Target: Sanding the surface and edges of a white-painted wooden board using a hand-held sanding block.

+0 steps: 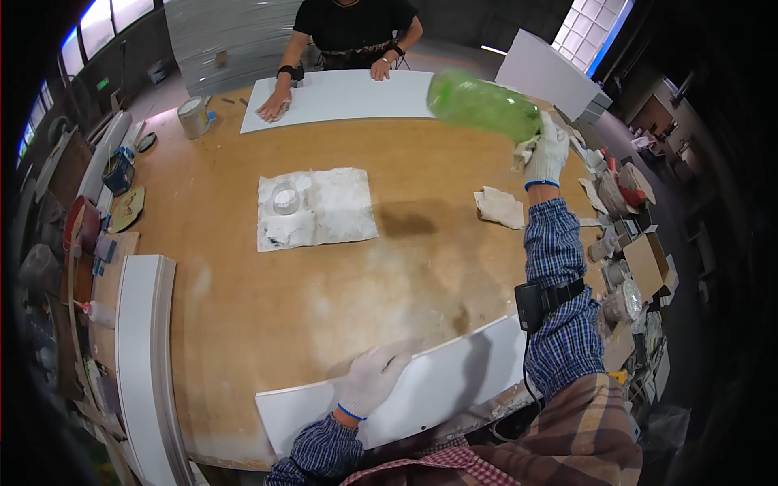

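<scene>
My right hand (pixel 547 154), in a white knit glove with a blue cuff, is raised at the far right of the table. It grips a green translucent plastic bottle (pixel 482 107) by one end, and the bottle lies nearly level, pointing left. A bit of whitish cloth or paper (pixel 524 152) shows beside that hand. My left hand (pixel 374 377), gloved the same way, rests at the far edge of a white panel (pixel 454 389) lying along the near table edge. Its fingers stretch out to the right, slightly blurred, with nothing seen in them.
A clear cup (pixel 285 199) stands on a stained white sheet (pixel 336 215) mid-table. A folded cloth (pixel 500 207) lies right. Across the table (pixel 421 283), a person (pixel 348 40) touches another white panel (pixel 348 93). Stacked white panels (pixel 146 348) stand left; a can (pixel 193 117) sits far left.
</scene>
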A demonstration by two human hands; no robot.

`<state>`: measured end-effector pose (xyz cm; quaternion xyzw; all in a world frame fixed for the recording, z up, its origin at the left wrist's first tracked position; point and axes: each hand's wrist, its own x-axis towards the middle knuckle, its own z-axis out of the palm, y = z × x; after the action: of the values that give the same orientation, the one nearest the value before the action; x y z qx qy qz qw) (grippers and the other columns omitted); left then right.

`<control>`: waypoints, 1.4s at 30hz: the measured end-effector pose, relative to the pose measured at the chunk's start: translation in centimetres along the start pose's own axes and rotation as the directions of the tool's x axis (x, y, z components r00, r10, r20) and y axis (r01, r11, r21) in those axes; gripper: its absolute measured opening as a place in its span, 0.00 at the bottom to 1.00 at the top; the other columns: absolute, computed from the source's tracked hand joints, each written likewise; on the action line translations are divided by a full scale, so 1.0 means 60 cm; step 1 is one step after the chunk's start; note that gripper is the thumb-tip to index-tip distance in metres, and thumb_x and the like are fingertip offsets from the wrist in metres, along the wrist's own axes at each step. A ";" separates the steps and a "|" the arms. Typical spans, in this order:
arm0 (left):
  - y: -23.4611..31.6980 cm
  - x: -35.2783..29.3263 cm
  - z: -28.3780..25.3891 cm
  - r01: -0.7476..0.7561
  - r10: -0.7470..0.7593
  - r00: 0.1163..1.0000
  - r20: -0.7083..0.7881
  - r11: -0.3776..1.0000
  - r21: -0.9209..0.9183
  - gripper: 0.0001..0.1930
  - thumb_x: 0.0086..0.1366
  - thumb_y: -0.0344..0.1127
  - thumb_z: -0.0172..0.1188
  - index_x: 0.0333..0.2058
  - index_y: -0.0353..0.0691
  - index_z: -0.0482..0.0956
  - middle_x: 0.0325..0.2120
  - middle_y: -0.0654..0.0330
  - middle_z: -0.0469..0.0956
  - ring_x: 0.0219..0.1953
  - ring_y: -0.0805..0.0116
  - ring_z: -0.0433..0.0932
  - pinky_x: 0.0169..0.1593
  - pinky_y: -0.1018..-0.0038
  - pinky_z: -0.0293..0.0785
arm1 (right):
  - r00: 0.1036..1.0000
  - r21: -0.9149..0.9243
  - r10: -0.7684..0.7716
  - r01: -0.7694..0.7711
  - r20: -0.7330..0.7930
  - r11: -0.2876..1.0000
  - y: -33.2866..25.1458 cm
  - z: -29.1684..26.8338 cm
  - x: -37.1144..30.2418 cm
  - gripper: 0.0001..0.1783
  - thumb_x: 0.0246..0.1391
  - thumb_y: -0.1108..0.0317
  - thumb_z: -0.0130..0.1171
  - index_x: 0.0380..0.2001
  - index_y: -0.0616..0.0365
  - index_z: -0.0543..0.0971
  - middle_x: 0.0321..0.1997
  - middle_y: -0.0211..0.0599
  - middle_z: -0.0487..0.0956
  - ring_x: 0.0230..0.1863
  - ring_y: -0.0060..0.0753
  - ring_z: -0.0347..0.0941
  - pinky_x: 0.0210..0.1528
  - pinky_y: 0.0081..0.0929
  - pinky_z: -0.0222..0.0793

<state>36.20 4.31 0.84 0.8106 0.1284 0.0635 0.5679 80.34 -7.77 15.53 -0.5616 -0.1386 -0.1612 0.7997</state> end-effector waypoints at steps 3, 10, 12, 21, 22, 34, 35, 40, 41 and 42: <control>-0.001 -0.002 -0.002 0.023 -0.023 1.000 0.012 1.000 0.009 0.16 0.71 0.41 0.61 0.49 0.37 0.84 0.42 0.46 0.85 0.45 0.52 0.84 0.50 0.66 0.78 | 0.920 -0.530 -0.376 0.376 0.113 0.760 0.015 0.059 -0.001 0.10 0.63 0.63 0.65 0.41 0.56 0.81 0.33 0.32 0.82 0.32 0.39 0.81 0.34 0.33 0.76; 0.000 0.007 0.004 -0.042 0.042 0.999 0.005 0.999 0.017 0.13 0.69 0.39 0.61 0.47 0.41 0.85 0.41 0.49 0.84 0.44 0.49 0.83 0.49 0.63 0.79 | 0.722 -0.656 -0.158 0.683 0.674 0.321 0.111 0.188 -0.054 0.14 0.59 0.60 0.66 0.41 0.57 0.76 0.39 0.51 0.80 0.42 0.58 0.78 0.44 0.46 0.76; -0.007 0.006 0.009 -0.057 0.057 0.998 -0.007 0.997 0.046 0.13 0.69 0.39 0.61 0.47 0.42 0.85 0.41 0.49 0.84 0.44 0.50 0.83 0.49 0.62 0.79 | 0.697 -0.655 -0.123 0.709 0.706 0.260 0.152 0.195 -0.059 0.12 0.59 0.61 0.66 0.39 0.57 0.77 0.38 0.51 0.79 0.43 0.59 0.78 0.46 0.47 0.76; -0.020 -0.007 0.014 -0.116 0.117 0.993 -0.029 0.992 0.043 0.11 0.69 0.39 0.62 0.45 0.41 0.86 0.38 0.49 0.84 0.41 0.51 0.83 0.46 0.63 0.79 | 0.719 -0.651 -0.063 0.660 0.692 0.375 0.071 0.152 -0.079 0.19 0.56 0.63 0.68 0.50 0.54 0.80 0.41 0.43 0.81 0.47 0.47 0.79 0.50 0.40 0.77; -0.024 -0.009 0.017 -0.110 0.111 0.993 -0.049 0.994 0.011 0.12 0.69 0.39 0.62 0.44 0.40 0.86 0.36 0.48 0.84 0.40 0.50 0.83 0.45 0.63 0.79 | 0.837 -0.751 0.113 0.411 0.536 0.517 0.039 0.142 -0.090 0.20 0.56 0.64 0.68 0.52 0.54 0.80 0.43 0.40 0.81 0.47 0.42 0.79 0.50 0.36 0.77; -0.039 0.007 0.018 0.077 -0.082 0.996 -0.034 0.990 -0.120 0.20 0.74 0.42 0.59 0.53 0.30 0.82 0.36 0.54 0.84 0.38 0.69 0.79 0.46 0.72 0.76 | 0.920 -0.752 0.355 -0.113 0.168 0.649 -0.304 -0.269 -0.386 0.13 0.60 0.65 0.66 0.44 0.60 0.81 0.40 0.28 0.83 0.41 0.16 0.77 0.46 0.19 0.74; -0.047 0.012 0.023 0.045 -0.058 0.997 -0.052 0.976 -0.215 0.20 0.74 0.41 0.58 0.54 0.30 0.82 0.39 0.52 0.85 0.41 0.67 0.80 0.48 0.70 0.76 | 0.942 -0.837 0.335 -0.165 0.023 0.521 -0.320 -0.312 -0.418 0.10 0.59 0.66 0.66 0.41 0.59 0.82 0.42 0.32 0.84 0.43 0.23 0.80 0.46 0.23 0.75; -0.036 0.015 0.036 0.064 -0.064 0.998 0.007 0.965 -0.253 0.21 0.75 0.40 0.57 0.55 0.29 0.81 0.40 0.56 0.84 0.40 0.72 0.78 0.48 0.74 0.75 | 0.964 -0.968 0.105 0.234 0.243 0.092 -0.279 -0.463 -0.572 0.08 0.55 0.68 0.67 0.39 0.55 0.83 0.44 0.39 0.81 0.45 0.43 0.80 0.47 0.34 0.76; -0.037 0.014 0.037 0.077 -0.078 0.997 0.006 0.958 -0.277 0.21 0.75 0.40 0.57 0.56 0.28 0.80 0.39 0.57 0.83 0.40 0.74 0.77 0.48 0.76 0.75 | 0.964 -0.973 0.129 0.230 0.232 0.025 -0.263 -0.463 -0.591 0.07 0.55 0.69 0.67 0.38 0.55 0.83 0.45 0.40 0.80 0.46 0.48 0.79 0.48 0.36 0.76; -0.036 0.010 0.035 0.081 -0.081 0.997 0.010 0.960 -0.267 0.21 0.75 0.40 0.57 0.56 0.28 0.80 0.39 0.57 0.83 0.40 0.74 0.77 0.48 0.76 0.75 | 0.966 -0.975 0.132 0.221 0.224 0.032 -0.245 -0.461 -0.603 0.07 0.55 0.69 0.67 0.38 0.55 0.83 0.45 0.40 0.80 0.46 0.48 0.79 0.48 0.36 0.76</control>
<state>37.01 3.27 -1.96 0.7208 0.1518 0.0573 0.6739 42.49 -34.83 4.33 -0.9689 -0.1053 -0.1641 0.1522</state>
